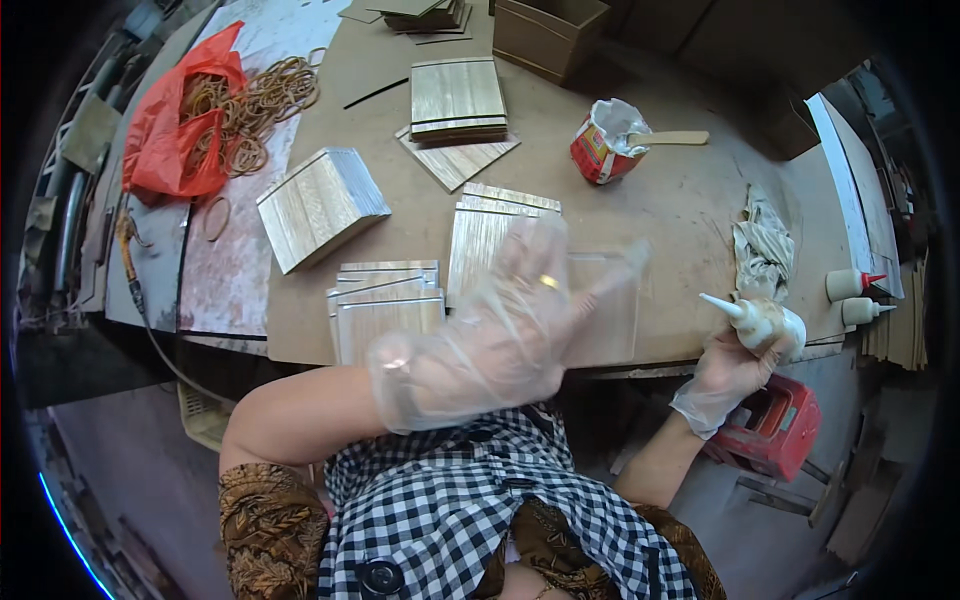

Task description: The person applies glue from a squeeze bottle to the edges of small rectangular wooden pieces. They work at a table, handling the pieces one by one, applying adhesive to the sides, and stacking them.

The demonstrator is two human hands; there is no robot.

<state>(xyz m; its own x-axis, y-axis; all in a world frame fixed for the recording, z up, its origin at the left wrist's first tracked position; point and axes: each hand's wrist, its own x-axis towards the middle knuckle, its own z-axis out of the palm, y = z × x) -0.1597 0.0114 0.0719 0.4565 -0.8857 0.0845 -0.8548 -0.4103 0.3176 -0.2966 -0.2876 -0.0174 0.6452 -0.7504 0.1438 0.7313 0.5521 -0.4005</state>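
My left hand (510, 315), in a clear plastic glove with a yellow ring showing through, is blurred over the thin wooden panels near the table's front edge. Its fingers look spread, and I see nothing held. Partly beneath it are a striped wood panel stack (480, 235) and a smooth panel (610, 325), whose contact with the hand I cannot tell. My gloved right hand (738, 362) is closed around a white glue bottle (768, 328), tilted with its pointed nozzle to the upper left. Fanned panels (390, 318) lie left of my left hand.
A panel block (320, 210) and another stack (458, 100) stand farther back. A red-and-white tub (600, 150) holds white paste and a wooden stick (670, 138). Rubber bands (285, 95) spill from a red bag (180, 120). At right lie a crumpled cloth (763, 245) and two bottles (850, 298); a red stool (775, 430) stands below.
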